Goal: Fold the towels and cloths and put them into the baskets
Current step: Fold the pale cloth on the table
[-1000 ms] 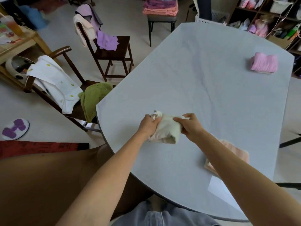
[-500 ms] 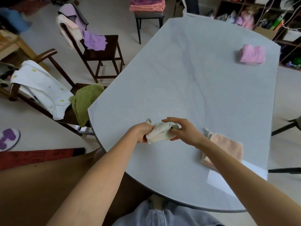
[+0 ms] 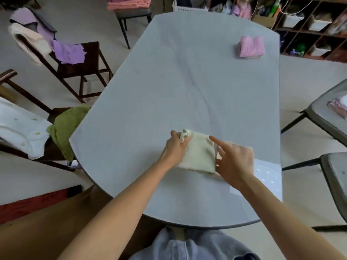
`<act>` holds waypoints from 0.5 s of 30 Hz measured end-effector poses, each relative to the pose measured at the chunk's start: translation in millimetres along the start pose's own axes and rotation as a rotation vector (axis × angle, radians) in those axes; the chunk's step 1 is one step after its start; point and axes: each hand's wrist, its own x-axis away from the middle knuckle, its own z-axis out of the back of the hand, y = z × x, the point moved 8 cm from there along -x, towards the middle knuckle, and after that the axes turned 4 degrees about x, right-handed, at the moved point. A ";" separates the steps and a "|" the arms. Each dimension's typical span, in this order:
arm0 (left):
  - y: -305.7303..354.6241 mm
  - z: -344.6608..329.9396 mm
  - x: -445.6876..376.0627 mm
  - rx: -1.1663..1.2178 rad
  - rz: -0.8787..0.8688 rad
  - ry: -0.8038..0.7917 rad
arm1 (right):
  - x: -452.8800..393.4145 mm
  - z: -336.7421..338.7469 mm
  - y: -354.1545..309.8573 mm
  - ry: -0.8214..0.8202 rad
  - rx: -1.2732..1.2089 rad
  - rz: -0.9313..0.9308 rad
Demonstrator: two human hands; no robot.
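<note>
1. cream cloth (image 3: 201, 154) lies folded near the table's (image 3: 169, 91) front edge, overlapping a peach cloth (image 3: 246, 156);
2. left hand (image 3: 177, 149) grips its left edge, fingers curled round the fabric;
3. right hand (image 3: 232, 162) is relaxed, fingers extended at its right edge;
4. pink folded towel (image 3: 250, 46) sits well apart at the far corner.

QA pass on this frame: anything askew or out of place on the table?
Mildly: the cream cloth, gripped by the left hand, lies skewed over the peach cloth, its hanging loop sticking out. No spill or damage shows.
</note>
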 end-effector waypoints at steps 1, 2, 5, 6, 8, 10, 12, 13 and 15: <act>10.5 -14.2 0.9 -0.006 -0.042 -0.035 | -9.3 4.2 13.9 0.046 -0.124 0.009; 21.4 -30.6 0.8 -0.018 -0.080 -0.071 | -11.7 15.9 19.2 0.176 -0.065 0.051; 45.9 -70.3 -1.8 -0.038 -0.137 -0.117 | -11.9 29.7 22.7 0.206 0.062 0.063; 50.7 -81.2 -4.3 -0.044 -0.137 -0.125 | -8.6 37.5 21.7 0.260 0.067 0.102; 55.3 -104.0 -9.9 -0.078 -0.126 -0.134 | -2.0 60.6 18.8 0.356 0.062 0.196; 50.4 -121.8 -14.1 -0.122 -0.106 -0.112 | 0.6 74.8 24.5 0.428 0.175 0.232; 41.4 -135.4 -18.3 -0.170 -0.081 -0.073 | -2.3 73.9 30.1 0.413 0.241 0.235; 37.4 -140.4 -20.6 -0.211 -0.069 -0.048 | -4.3 71.4 30.9 0.378 0.261 0.231; 32.2 -151.1 -25.1 -0.333 -0.053 -0.008 | -11.7 69.9 44.8 0.320 0.330 0.164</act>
